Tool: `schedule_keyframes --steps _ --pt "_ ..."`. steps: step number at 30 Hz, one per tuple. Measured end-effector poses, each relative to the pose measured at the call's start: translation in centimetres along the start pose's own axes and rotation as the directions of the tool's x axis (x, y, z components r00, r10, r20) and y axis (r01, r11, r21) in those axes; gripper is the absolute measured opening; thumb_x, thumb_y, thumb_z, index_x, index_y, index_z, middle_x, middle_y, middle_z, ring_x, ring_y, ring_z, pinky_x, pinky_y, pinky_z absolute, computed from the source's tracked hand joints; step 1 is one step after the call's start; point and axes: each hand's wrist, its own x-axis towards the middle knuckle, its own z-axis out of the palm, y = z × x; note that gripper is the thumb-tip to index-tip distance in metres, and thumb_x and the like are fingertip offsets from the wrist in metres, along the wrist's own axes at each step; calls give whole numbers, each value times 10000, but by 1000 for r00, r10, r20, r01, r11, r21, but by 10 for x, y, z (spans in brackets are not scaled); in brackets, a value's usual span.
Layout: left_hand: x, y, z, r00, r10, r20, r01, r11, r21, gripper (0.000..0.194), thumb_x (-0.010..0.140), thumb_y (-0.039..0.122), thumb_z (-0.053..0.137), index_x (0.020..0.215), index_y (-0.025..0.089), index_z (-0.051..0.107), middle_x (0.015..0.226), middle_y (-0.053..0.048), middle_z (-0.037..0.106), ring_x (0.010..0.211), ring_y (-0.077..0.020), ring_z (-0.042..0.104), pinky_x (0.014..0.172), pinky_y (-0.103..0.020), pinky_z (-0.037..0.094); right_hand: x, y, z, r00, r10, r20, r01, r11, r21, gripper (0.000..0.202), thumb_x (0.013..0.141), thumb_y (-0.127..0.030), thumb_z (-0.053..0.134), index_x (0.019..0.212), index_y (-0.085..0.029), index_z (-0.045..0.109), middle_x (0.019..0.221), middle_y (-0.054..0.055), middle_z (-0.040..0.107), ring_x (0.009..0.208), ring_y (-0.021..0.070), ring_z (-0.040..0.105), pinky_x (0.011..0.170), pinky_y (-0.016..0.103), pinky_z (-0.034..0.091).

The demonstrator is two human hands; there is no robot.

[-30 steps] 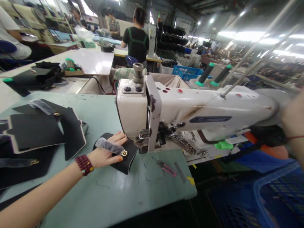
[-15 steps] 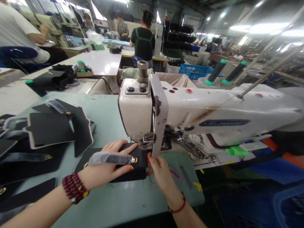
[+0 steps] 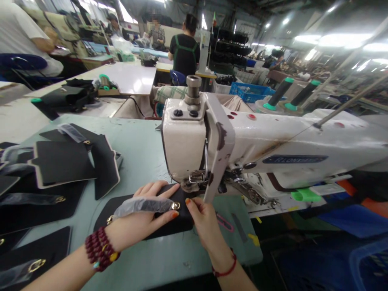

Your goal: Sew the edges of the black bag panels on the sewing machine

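A black bag panel (image 3: 121, 204) lies under the head of the white sewing machine (image 3: 184, 141). Fastened to it by gold metal fittings (image 3: 176, 205) is a handle wrapped in clear plastic (image 3: 142, 205). My left hand (image 3: 142, 220) reaches beneath this handle, fingers spread flat on the panel, their tips close to the machine's foot. With thumb and fingers closed, my right hand (image 3: 201, 218) pinches the panel's right edge, just in front of the needle area. The needle itself is hidden behind the machine's guard and my fingers.
More black panels (image 3: 65, 161) with wrapped handles are piled at the left of the green tabletop (image 3: 136, 262). Pink-handled snips (image 3: 225, 223) lie right of my right hand. Thread cones (image 3: 279, 93) stand behind the machine. Co-workers, one in a black shirt (image 3: 184, 52), are farther back.
The lever on the machine's head has swung in view with a slight camera shift. My right thumb now rests on the panel's top edge, and the panel has turned a little.
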Motion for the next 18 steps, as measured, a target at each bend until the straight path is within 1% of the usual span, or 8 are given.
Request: schedule_keyframes --steps 4,7,10,12,15,18 --pt "0 0 2 1000 14 -18 -14 1000 3 509 879 499 480 1355 323 443 1267 -73 502 1126 -264 495 967 -431 431 1 -4 0 1000 -26 -13 25 999 -34 412 860 -475 501 650 -121 528 595 -6 442 569 80 364 507 187 285" --pt "0 -2 3 999 10 -50 -9 1000 15 514 872 492 497 1354 320 445 1273 -79 505 1124 -268 496 959 -432 443 3 -9 1 997 -52 -55 48 996 -69 396 853 -437 508 621 -119 552 603 8 495 594 94 417 514 190 301" --pt "1 -3 4 998 1 -69 2 999 46 531 868 501 500 1362 319 428 1291 -84 490 1145 -279 478 964 -448 443 5 -13 2 993 -51 -104 42 995 -87 351 845 -407 515 685 -112 622 694 38 589 671 123 498 546 195 338" --pt "2 -3 5 998 1 -71 3 998 60 525 867 504 497 1353 312 442 1300 -85 483 1162 -285 465 974 -456 437 6 -14 2 992 -39 -121 28 995 -96 342 837 -403 522 722 -107 649 732 50 617 691 137 525 556 201 351" --pt "3 -4 7 997 -1 -82 5 998 58 493 871 494 493 1322 295 485 1308 -85 484 1170 -292 461 977 -458 433 8 -15 2 991 -43 -127 26 991 -133 339 837 -391 523 723 -107 669 725 55 624 703 153 545 561 209 360" --pt "4 -5 8 994 -11 -109 18 998 57 474 863 491 504 1296 296 516 1292 -78 505 1148 -299 480 965 -458 436 11 -16 3 989 -87 -122 69 987 -148 319 854 -371 512 759 -121 686 690 46 611 712 159 550 564 211 363"
